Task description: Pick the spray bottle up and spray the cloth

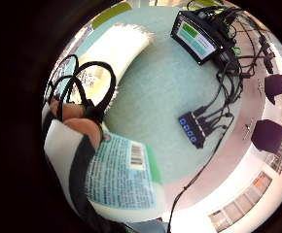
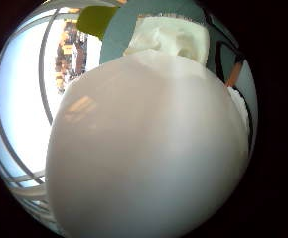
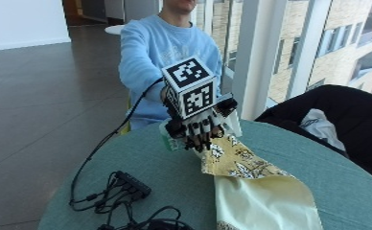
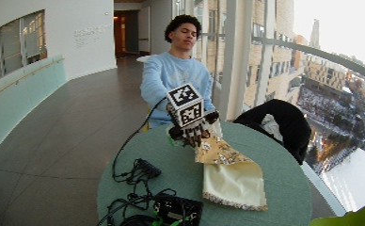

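Holding the bottle (image 3: 170, 139) above the table (image 3: 339, 187), the right hand (image 3: 199, 128) has its fingers (image 3: 202, 132) curled around it. This bottle (white, with a printed label and barcode) is lifted off the surface, near the table edge closest to the person. A cloth (image 3: 256, 191) lies flat on the table just beside the hand and reaches toward the opposite edge. Cables (image 3: 119, 189) lie near the table's other side.
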`<state>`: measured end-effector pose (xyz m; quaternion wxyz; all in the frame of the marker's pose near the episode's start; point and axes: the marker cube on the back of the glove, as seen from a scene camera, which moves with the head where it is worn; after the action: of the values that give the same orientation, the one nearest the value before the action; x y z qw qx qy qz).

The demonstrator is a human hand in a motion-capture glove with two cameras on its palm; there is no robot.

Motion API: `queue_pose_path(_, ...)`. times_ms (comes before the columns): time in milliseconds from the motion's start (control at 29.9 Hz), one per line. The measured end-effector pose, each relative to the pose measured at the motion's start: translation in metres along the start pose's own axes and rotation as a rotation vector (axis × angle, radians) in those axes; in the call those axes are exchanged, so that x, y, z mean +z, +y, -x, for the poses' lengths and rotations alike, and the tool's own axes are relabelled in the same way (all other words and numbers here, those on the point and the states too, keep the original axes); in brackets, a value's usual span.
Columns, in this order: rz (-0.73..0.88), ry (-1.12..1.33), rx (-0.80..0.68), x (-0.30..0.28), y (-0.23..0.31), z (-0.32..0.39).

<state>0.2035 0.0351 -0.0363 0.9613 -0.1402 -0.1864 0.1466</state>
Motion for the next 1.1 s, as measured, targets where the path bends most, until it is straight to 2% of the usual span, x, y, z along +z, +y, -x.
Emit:
queue_pose_path(268,-0.001,0.003,0.0,0.001,0.0,0.0)
queue_pose_path(435,-0.028,-0.064,-0.049,-0.004,0.005,0.009)
queue_pose_path(703,-0.158,-0.289,-0.23,-0.032,0.031,0.041)
queue_pose_path(870,-0.231,-0.516,-0.347,-0.044,0.05,0.067)
queue_pose_path(1104,-0.308,-0.734,-0.551,-0.026,0.075,0.123)
